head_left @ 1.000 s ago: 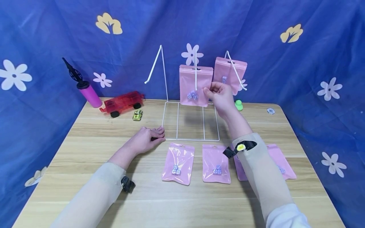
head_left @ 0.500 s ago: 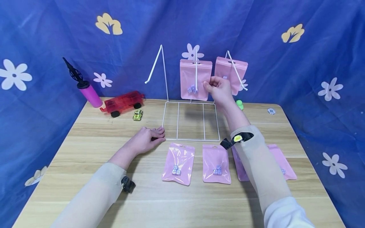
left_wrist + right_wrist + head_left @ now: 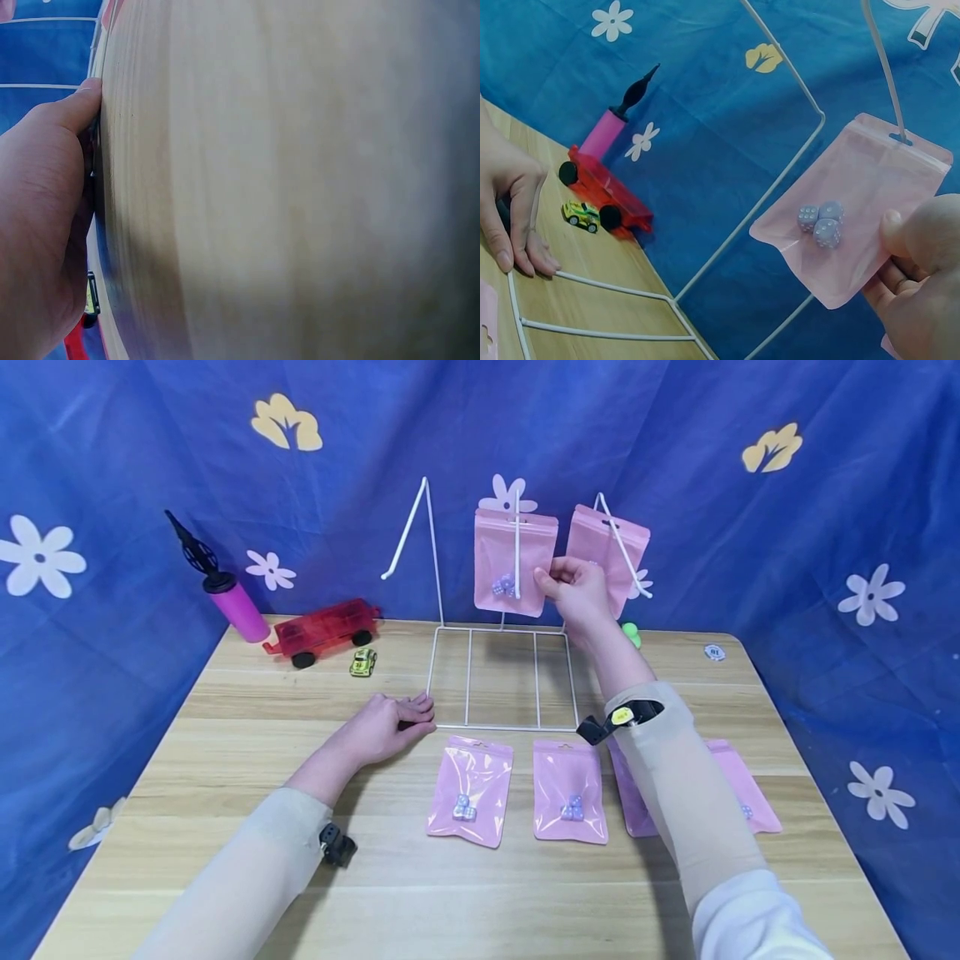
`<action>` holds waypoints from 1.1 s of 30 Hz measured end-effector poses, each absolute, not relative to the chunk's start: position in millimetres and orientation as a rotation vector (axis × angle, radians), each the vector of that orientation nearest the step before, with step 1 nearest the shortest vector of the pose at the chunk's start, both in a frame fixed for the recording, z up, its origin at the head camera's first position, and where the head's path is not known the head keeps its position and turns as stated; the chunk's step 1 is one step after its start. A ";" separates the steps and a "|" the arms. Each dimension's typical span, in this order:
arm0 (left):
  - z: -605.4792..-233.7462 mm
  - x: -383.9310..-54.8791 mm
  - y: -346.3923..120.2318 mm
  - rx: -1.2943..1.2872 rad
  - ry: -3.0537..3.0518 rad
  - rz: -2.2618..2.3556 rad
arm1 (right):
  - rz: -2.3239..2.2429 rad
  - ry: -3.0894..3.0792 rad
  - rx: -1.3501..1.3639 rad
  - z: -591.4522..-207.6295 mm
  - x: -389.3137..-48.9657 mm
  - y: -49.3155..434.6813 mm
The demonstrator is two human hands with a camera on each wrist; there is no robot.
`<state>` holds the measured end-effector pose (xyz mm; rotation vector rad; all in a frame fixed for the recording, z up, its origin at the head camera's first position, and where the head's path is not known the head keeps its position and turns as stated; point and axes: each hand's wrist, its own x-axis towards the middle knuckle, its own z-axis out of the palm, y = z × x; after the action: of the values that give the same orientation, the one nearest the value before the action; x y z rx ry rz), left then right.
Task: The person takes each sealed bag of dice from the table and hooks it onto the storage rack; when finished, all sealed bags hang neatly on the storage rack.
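Observation:
My right hand [image 3: 583, 597] pinches the right edge of a pink zip bag [image 3: 497, 556] between thumb and fingers. In the right wrist view, purple dice [image 3: 826, 232] show inside it and the middle prong [image 3: 885, 67] passes through its hang hole. My left hand [image 3: 384, 727] holds the front left corner of the white wire rack's base [image 3: 495, 727]. On the right prong [image 3: 626, 552] hangs another pink bag [image 3: 585, 531], partly behind my right hand. The left prong [image 3: 403, 531] carries no bag.
In front of the rack lie pink bags of dice [image 3: 471, 768] [image 3: 555, 777] [image 3: 738, 781], one partly under my right arm. A red toy trailer [image 3: 322, 631], yellow toy car [image 3: 363, 662] and pink pump [image 3: 238, 610] stand left. A green duck [image 3: 631, 632] and chip [image 3: 714, 652] lie right.
My right hand has raised the pink bag and moved it back along the middle prong. The right-hand hanging bag has swung slightly. My left hand stays at the rack's corner.

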<state>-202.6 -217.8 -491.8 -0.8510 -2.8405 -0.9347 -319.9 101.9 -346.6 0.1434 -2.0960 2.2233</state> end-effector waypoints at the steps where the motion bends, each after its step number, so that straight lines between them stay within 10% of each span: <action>1: -491.8 -202.6 -217.9 -0.846 -2.848 -0.933 | 2.218 -2.104 0.140 -347.0 -319.7 103.1; 33: -493.1 -203.6 -215.1 -0.851 -2.844 -0.934 | 1.743 -2.531 0.541 -345.9 -225.1 226.5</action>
<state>-203.6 -215.1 -493.1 -0.8510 -2.8440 -0.9344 -225.1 226.5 -345.9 0.5410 -2.5313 1.7431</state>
